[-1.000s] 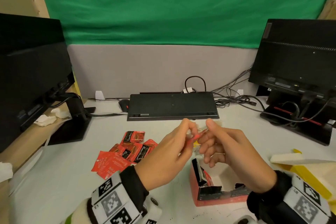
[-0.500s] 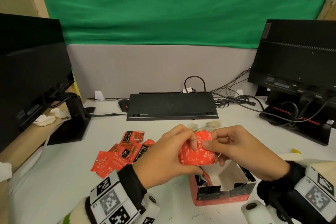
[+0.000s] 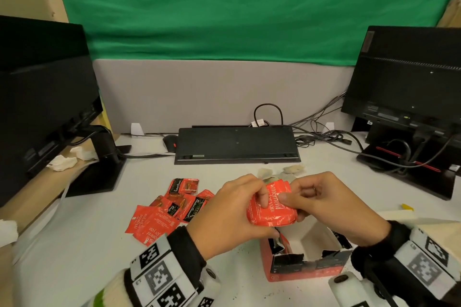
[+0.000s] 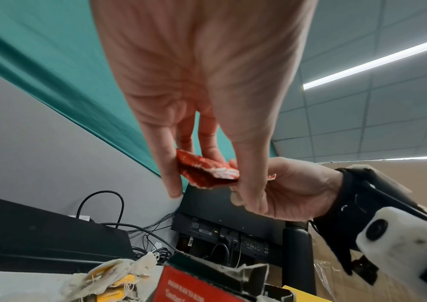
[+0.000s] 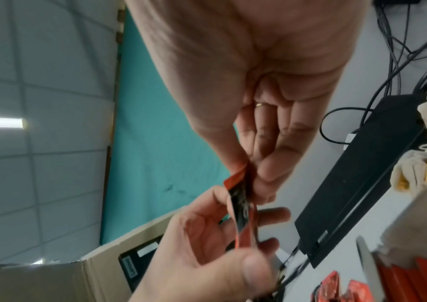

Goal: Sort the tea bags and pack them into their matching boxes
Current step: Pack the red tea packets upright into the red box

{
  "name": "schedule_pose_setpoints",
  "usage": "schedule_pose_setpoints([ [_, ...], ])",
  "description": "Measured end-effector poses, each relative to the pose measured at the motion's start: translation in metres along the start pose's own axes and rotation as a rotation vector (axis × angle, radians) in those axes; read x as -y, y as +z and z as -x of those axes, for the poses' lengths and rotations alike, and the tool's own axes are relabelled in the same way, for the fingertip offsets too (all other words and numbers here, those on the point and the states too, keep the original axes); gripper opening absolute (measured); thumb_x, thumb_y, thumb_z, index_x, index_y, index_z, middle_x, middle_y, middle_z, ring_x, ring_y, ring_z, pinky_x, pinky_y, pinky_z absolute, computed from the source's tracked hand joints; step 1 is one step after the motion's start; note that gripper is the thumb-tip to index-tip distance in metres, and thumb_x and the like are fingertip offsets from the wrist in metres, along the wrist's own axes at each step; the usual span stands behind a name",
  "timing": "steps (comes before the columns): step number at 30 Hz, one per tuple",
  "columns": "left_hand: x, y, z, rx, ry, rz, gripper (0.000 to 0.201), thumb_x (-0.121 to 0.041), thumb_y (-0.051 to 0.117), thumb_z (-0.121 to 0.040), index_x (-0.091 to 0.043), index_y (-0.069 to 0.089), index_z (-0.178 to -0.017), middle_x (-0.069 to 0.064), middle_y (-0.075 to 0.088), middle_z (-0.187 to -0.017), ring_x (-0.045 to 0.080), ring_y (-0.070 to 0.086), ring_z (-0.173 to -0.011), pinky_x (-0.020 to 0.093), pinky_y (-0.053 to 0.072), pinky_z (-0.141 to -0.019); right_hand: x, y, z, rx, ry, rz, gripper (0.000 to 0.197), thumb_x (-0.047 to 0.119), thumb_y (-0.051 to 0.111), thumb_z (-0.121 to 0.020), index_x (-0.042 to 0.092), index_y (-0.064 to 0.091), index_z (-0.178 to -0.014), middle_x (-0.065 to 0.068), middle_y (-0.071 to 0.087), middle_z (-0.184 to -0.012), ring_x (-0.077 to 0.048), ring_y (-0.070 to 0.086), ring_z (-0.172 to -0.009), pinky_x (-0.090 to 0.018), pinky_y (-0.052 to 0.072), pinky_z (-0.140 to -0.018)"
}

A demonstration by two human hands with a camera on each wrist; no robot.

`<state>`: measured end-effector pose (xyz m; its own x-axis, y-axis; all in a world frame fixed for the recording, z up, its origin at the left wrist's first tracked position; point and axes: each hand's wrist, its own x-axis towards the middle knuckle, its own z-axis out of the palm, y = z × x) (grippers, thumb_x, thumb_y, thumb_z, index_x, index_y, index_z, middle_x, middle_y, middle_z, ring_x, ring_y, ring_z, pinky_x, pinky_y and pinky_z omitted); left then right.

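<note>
Both hands hold a small stack of red tea bag packets [image 3: 273, 207] just above the open red box [image 3: 306, 269] near the desk's front edge. My left hand [image 3: 234, 209] grips the stack's left side, thumb on top. My right hand [image 3: 321, 202] pinches its right edge between thumb and forefinger. In the left wrist view the packets [image 4: 207, 171] sit between my fingers. The right wrist view shows the stack [image 5: 243, 212] edge-on. More red packets [image 3: 169, 209] lie scattered on the desk to the left.
Pale unwrapped tea bags [image 3: 291, 169] lie behind my hands. A black keyboard [image 3: 237, 144] stands upturned at the back. Monitors flank the desk, left [image 3: 42, 97] and right [image 3: 409, 82], with cables [image 3: 329, 137] between. A yellow box [image 3: 409, 209] sits at the right.
A second ago the packets were held edge-on and higher up. Both hands have since come down and towards me with the stack turned face-up, over the red box.
</note>
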<state>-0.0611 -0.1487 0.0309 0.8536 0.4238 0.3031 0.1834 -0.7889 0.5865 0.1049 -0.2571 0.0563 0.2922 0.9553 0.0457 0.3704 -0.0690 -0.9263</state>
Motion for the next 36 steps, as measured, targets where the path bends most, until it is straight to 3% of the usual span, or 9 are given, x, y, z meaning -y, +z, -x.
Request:
schedule_pose_setpoints([
  [5, 0.006, 0.001, 0.000, 0.038, -0.026, 0.041, 0.039, -0.046, 0.081, -0.070, -0.031, 0.056, -0.095, -0.026, 0.040, -0.125, -0.005, 0.044, -0.116, 0.021, 0.045, -0.096, 0.007, -0.032, 0.002, -0.120, -0.075, 0.284, 0.015, 0.016, 0.076, -0.078, 0.006, 0.072, -0.068, -0.010, 0.069, -0.057, -0.015, 0.063, -0.050, -0.022, 0.052, -0.054],
  [14, 0.014, 0.022, 0.004, 0.216, -0.161, -0.123, 0.067, -0.061, 0.077, -0.067, -0.043, 0.041, -0.119, -0.020, 0.041, -0.131, 0.006, 0.050, -0.116, 0.036, 0.049, -0.091, 0.000, -0.060, 0.001, 0.048, 0.011, 0.873, 0.012, 0.038, 0.074, -0.079, 0.029, 0.074, -0.071, 0.011, 0.070, -0.065, 0.003, 0.063, -0.063, -0.015, 0.050, -0.060],
  [17, 0.014, 0.030, 0.006, 0.244, -0.171, -0.114, 0.069, -0.059, 0.077, -0.068, -0.043, 0.039, -0.123, -0.019, 0.044, -0.131, 0.007, 0.050, -0.115, 0.036, 0.048, -0.093, -0.012, -0.046, -0.004, 0.113, 0.061, 1.043, 0.024, 0.034, 0.072, -0.081, 0.027, 0.063, -0.060, 0.012, 0.061, -0.059, -0.002, 0.059, -0.059, -0.012, 0.041, -0.054],
  [21, 0.014, 0.036, 0.007, 0.249, -0.175, -0.081, 0.064, -0.055, 0.076, -0.071, -0.040, 0.040, -0.122, -0.014, 0.048, -0.129, 0.009, 0.052, -0.111, 0.036, 0.049, -0.091, -0.024, -0.015, -0.002, 0.086, 0.098, 1.188, 0.017, 0.026, 0.056, -0.090, 0.023, 0.052, -0.074, 0.000, 0.054, -0.086, -0.017, 0.055, -0.078, -0.023, 0.046, -0.067],
  [23, 0.014, 0.037, 0.007, 0.245, -0.178, -0.056, 0.064, -0.055, 0.076, -0.072, -0.040, 0.040, -0.122, -0.013, 0.048, -0.127, 0.009, 0.053, -0.109, 0.035, 0.049, -0.091, -0.029, 0.001, -0.001, 0.082, 0.099, 1.179, 0.018, 0.028, 0.049, -0.094, 0.016, 0.059, -0.085, -0.007, 0.054, -0.089, -0.021, 0.054, -0.077, -0.025, 0.044, -0.067],
  [26, 0.017, 0.039, 0.007, 0.233, -0.180, -0.051, 0.067, -0.055, 0.076, -0.071, -0.041, 0.039, -0.125, -0.013, 0.048, -0.128, 0.009, 0.053, -0.107, 0.034, 0.049, -0.089, -0.035, 0.011, -0.005, 0.181, 0.114, 0.954, 0.040, 0.041, 0.047, -0.095, 0.017, 0.065, -0.068, -0.012, 0.060, -0.069, -0.020, 0.050, -0.057, -0.033, 0.044, -0.059],
  [29, 0.019, 0.039, 0.006, 0.215, -0.183, -0.052, 0.068, -0.056, 0.076, -0.072, -0.041, 0.037, -0.127, -0.013, 0.047, -0.129, 0.009, 0.053, -0.108, 0.033, 0.050, -0.089, -0.043, 0.002, -0.009, 0.252, 0.132, 0.830, 0.047, 0.026, 0.045, -0.097, 0.026, 0.065, -0.055, -0.023, 0.064, -0.068, -0.026, 0.051, -0.052, -0.035, 0.042, -0.055],
  [32, 0.021, 0.040, 0.006, 0.205, -0.187, -0.035, 0.071, -0.056, 0.075, -0.072, -0.042, 0.035, -0.129, -0.012, 0.046, -0.132, 0.010, 0.055, -0.110, 0.035, 0.050, -0.090, -0.054, -0.003, -0.011, 0.300, 0.186, 0.815, 0.032, 0.018, 0.047, -0.095, 0.007, 0.066, -0.071, -0.013, 0.069, -0.072, -0.012, 0.054, -0.053, -0.025, 0.044, -0.056],
  [36, 0.026, 0.034, 0.004, 0.239, -0.184, 0.042, 0.081, -0.053, 0.079, -0.071, -0.047, 0.029, -0.134, -0.012, 0.047, -0.131, 0.010, 0.055, -0.109, 0.030, 0.051, -0.087, -0.053, -0.006, -0.014, 0.344, 0.246, 0.716, 0.027, 0.011, 0.047, -0.096, 0.012, 0.069, -0.082, 0.002, 0.070, -0.074, -0.002, 0.064, -0.059, -0.017, 0.053, -0.063],
])
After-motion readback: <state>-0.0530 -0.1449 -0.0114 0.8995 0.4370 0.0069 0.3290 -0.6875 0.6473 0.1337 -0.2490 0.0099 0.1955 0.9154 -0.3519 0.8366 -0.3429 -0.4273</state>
